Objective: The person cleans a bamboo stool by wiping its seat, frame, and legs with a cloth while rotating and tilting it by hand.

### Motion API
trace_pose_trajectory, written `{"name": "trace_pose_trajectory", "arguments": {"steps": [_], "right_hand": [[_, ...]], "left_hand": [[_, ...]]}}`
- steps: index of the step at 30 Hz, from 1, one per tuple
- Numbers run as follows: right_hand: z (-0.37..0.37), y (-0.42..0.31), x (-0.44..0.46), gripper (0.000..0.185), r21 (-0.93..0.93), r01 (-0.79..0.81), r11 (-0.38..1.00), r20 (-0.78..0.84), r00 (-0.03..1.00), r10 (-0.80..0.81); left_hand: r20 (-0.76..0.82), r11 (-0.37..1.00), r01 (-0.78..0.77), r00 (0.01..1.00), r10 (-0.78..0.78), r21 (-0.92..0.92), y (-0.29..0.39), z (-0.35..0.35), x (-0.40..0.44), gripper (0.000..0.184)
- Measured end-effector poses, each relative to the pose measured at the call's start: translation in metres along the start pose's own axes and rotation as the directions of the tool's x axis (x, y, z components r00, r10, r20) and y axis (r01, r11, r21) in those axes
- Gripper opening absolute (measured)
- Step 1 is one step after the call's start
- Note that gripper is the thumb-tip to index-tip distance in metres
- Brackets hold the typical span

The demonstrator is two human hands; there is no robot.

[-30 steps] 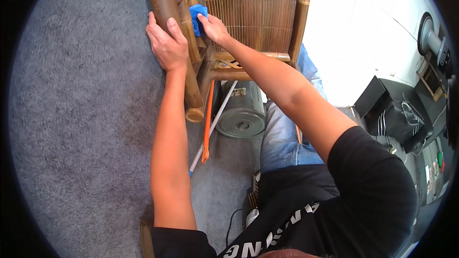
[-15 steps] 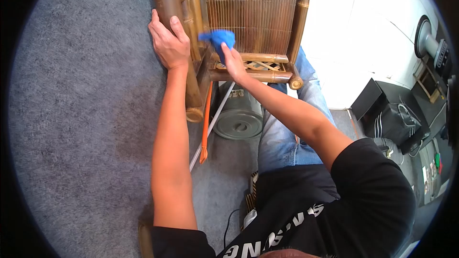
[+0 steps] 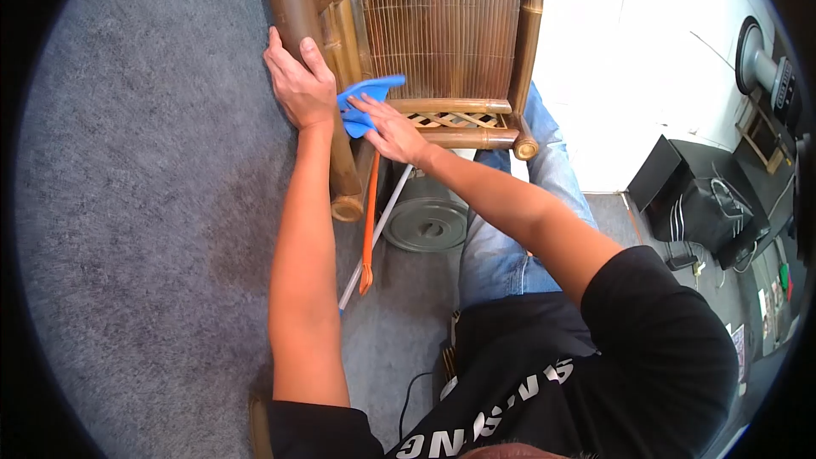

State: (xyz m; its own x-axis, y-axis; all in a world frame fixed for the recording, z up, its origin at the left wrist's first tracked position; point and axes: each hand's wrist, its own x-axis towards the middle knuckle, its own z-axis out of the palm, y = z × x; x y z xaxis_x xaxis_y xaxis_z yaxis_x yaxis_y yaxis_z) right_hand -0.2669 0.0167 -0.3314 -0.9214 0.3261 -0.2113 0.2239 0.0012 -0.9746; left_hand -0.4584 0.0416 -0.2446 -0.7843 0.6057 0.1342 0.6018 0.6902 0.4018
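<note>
Presently, the cloth [image 3: 365, 93] lies under the right hand [image 3: 393, 129], at an inner corner of the chair [image 3: 450, 105], between the thick pole [image 3: 291, 0] and the slatted panel [image 3: 442, 21]. The right hand holds it loosely, fingers laid long over it, thumb set apart. The left hand [image 3: 304, 89] is wrapped about the pole, thumb on one side, fingers on the other. The cloth appears thin and limp; it is judged light, soft and not fragile, liable to bunch or slide from under flat fingers, and best gripped by a gathered fold near its middle. The chair looks to be bamboo: stiff, probably moderately heavy, its glossy surface likely slick; the pole offers sound purchase, the thin slats less. Containers: a dark bin [image 3: 425, 217], lid fitted, contents hidden; a black bag [image 3: 716, 208], contents likewise not determinable.
</note>
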Motion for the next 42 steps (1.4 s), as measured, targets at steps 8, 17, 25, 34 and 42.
{"name": "trace_pose_trajectory", "arguments": {"steps": [8, 17, 25, 34, 42], "right_hand": [[-0.002, 0.076, -0.087, 0.060, 0.528, -0.711, 0.464, 0.071, 0.581, 0.811], [-0.011, 0.020, 0.145, 0.073, 0.563, -0.464, 0.684, -0.082, 0.792, 0.605], [0.024, 0.012, 0.053, 0.080, 0.380, -0.655, 0.654, 0.040, 0.718, 0.695], [0.028, -0.112, -0.029, 0.063, 0.761, -0.534, 0.367, 0.084, 0.643, 0.761], [0.059, -0.008, -0.045, 0.078, 0.482, -0.801, 0.357, 0.150, 0.476, 0.866]], "left_hand": [[-0.016, 0.999, -0.052, 0.999, 0.052, 0.002, -0.001, 0.002, -0.001, 0.053], [-0.006, 0.999, -0.032, 0.999, 0.032, 0.006, -0.003, 0.002, -0.002, 0.051], [-0.003, 1.000, 0.010, 1.000, -0.010, -0.015, 0.001, 0.001, -0.001, 0.052], [-0.050, 0.996, -0.086, 0.995, 0.087, 0.028, -0.004, 0.003, 0.001, 0.054], [-0.029, 0.997, -0.069, 0.997, 0.069, 0.020, -0.002, 0.002, -0.001, 0.054]]}}
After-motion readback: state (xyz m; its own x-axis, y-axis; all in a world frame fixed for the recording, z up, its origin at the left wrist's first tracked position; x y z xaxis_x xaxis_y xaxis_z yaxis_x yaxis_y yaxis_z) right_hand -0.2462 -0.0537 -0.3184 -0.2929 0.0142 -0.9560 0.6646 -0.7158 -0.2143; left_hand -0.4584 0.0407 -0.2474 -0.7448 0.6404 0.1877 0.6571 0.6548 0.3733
